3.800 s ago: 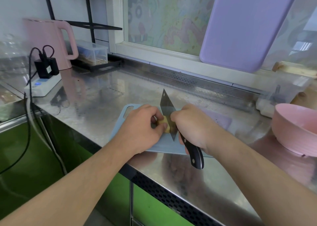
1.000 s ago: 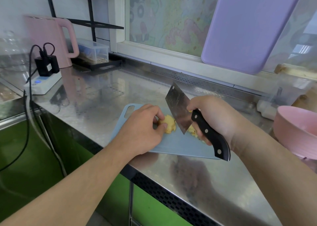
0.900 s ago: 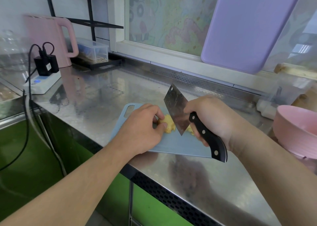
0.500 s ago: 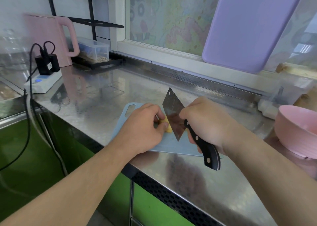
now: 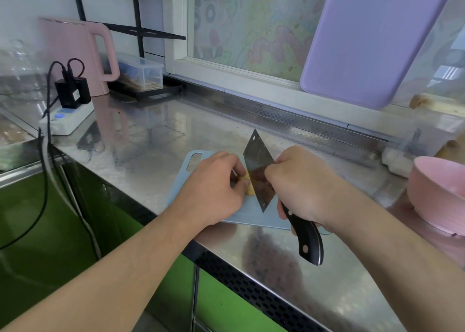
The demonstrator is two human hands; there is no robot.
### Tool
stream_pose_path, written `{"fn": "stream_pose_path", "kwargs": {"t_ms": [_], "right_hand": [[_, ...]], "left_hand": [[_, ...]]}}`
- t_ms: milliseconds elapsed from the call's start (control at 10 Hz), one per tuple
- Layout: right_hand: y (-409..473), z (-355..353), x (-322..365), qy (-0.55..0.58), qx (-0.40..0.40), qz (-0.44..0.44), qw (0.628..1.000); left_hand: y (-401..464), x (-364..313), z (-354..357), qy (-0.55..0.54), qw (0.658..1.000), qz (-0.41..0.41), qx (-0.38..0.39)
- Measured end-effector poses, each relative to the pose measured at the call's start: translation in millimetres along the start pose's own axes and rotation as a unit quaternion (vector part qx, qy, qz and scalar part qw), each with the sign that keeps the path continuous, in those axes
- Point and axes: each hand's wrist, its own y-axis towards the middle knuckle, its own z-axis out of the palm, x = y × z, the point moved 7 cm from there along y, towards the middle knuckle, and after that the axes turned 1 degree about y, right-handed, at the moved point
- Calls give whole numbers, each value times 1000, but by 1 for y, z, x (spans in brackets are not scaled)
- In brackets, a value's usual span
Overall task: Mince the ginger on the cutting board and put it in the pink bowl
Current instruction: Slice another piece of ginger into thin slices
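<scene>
Left hand (image 5: 214,190) pinches the ginger (image 5: 247,186) on the cutting board (image 5: 247,217). Right hand (image 5: 303,188) grips the cleaver (image 5: 259,170), blade against the ginger. Pink bowl (image 5: 439,193) sits on the worktop (image 5: 151,140), well right.

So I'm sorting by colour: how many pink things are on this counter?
2: a pink kettle at the far left behind the power strip, and a pink bowl at the right edge.

Your left hand (image 5: 214,188) curls, fingertips pinching; your right hand (image 5: 302,183) is fisted, both forearms reaching forward.
</scene>
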Motion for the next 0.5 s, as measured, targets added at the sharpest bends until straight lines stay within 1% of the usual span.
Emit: {"fn": "stream_pose_path", "kwargs": {"t_ms": [100,200,300,500], "right_hand": [[3,-1,-6,22,-16,14,1000],[7,3,-8,20,3,6,1000],[6,3,-6,-7,3,3,1000],[7,0,-9,24,-8,1,1000]], "left_hand": [[0,1,0,-2,1000,0,0],[1,2,1,-5,1000,-3,-1],[1,2,1,-6,1000,-3,-2],[1,1,0,-5,1000,-2,-5]]}}
